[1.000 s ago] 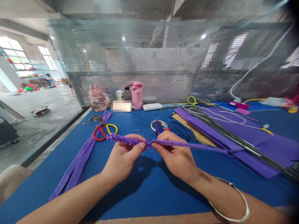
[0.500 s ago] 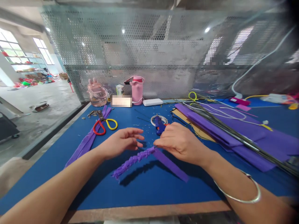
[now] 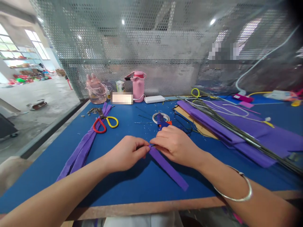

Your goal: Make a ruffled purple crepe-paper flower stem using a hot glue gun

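Note:
A flat purple paper strip (image 3: 168,168) runs from between my hands toward the table's front edge. My left hand (image 3: 126,153) is closed, its fingertips pinching the strip's upper end. My right hand (image 3: 174,145) meets it there, fingers curled and pressed on the same end. The strip's folded, braided part is hidden under my left hand. A metal bangle (image 3: 233,191) circles my right forearm. Both hands hover low over the blue table (image 3: 132,186).
Red-and-yellow scissors (image 3: 104,123) and a bundle of purple strips (image 3: 82,148) lie at left. A wire coil with a blue tool (image 3: 161,119) sits behind my hands. Purple paper sheets (image 3: 255,132) with long dark wires (image 3: 236,134) cover the right. A pink bottle (image 3: 138,86) stands before the mesh wall (image 3: 151,47).
A second ago both hands held the strip raised. It then dropped on the table with my left hand open. Now both hands pinch its end again, and the braided part is out of sight.

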Demonstrator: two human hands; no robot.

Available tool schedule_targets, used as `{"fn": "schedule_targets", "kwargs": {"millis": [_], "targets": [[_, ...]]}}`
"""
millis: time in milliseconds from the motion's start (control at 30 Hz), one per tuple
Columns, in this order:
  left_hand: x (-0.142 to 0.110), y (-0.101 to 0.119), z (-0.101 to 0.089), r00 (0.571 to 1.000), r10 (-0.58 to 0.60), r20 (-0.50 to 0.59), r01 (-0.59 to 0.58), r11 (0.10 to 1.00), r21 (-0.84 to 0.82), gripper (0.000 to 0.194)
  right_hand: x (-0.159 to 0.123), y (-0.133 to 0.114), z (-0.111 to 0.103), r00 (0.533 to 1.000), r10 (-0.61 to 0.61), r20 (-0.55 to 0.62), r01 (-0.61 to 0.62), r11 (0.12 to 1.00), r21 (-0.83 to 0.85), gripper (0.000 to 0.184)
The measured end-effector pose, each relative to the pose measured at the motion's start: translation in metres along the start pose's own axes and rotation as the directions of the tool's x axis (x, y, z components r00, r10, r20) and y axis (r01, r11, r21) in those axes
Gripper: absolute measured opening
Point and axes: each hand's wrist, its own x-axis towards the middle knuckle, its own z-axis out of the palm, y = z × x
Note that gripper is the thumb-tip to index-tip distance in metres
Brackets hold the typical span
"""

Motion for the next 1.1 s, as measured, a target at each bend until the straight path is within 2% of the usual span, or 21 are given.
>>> {"fn": "schedule_targets", "kwargs": {"millis": [100,233,300,333,400,467,500,533,633,733,900,967,1100], "targets": [[0.001,-0.003,-0.002,0.999,0.019,0.029,-0.02,0.999,0.039,0.026,-0.001,-0.003,0.006,0.998,0.012,0.056,-0.016,0.998,0.059,0.032],[0.003,-0.012,-0.013,0.988,0.022,0.15,-0.043,0.989,0.139,0.022,0.0,-0.008,0.012,0.965,0.087,0.247,-0.125,0.982,0.141,0.022],[0.005,-0.018,-0.017,0.992,0.012,0.129,-0.04,0.976,0.216,0.02,0.001,-0.006,0.009,0.946,0.117,0.302,-0.177,0.968,0.177,0.019],[0.006,-0.021,-0.019,0.995,0.011,0.095,-0.035,0.964,0.263,0.022,0.001,-0.002,0.005,0.948,0.146,0.283,-0.206,0.959,0.193,0.022],[0.008,-0.026,-0.019,0.999,0.029,0.023,-0.036,0.933,0.357,0.021,-0.001,0.013,-0.004,0.952,0.263,0.159,-0.293,0.931,0.216,0.027],[0.012,-0.031,-0.017,0.997,0.076,-0.006,-0.066,0.899,0.433,0.016,-0.006,0.037,-0.011,0.912,0.409,0.031,-0.406,0.89,0.207,0.026],[0.015,-0.034,-0.015,0.994,0.11,-0.008,-0.094,0.881,0.463,0.015,-0.01,0.049,-0.012,0.887,0.462,0.015,-0.457,0.873,0.172,0.025],[0.017,-0.036,-0.013,0.989,0.149,-0.009,-0.126,0.864,0.487,0.015,-0.014,0.062,-0.012,0.877,0.479,0.046,-0.481,0.868,0.124,0.027],[0.02,-0.04,-0.009,0.967,0.25,-0.044,-0.188,0.824,0.535,0.019,-0.023,0.087,0.0,0.844,0.495,0.208,-0.51,0.86,0.023,0.052],[0.018,-0.039,-0.007,0.951,0.292,-0.103,-0.193,0.819,0.54,0.022,-0.024,0.093,0.018,0.828,0.51,0.234,-0.528,0.849,0.021,0.066],[0.013,-0.039,-0.006,0.949,0.303,-0.092,-0.212,0.824,0.526,0.02,-0.016,0.088,0.028,0.814,0.56,0.156,-0.576,0.813,0.09,0.068],[0.014,-0.041,-0.006,0.955,0.282,-0.089,-0.198,0.833,0.517,0.022,-0.014,0.089,0.025,0.788,0.608,0.097,-0.616,0.776,0.139,0.066],[0.018,-0.047,-0.008,0.957,0.279,-0.083,-0.2,0.839,0.506,0.027,-0.014,0.093,0.019,0.701,0.712,-0.021,-0.674,0.672,0.306,0.05]]}}
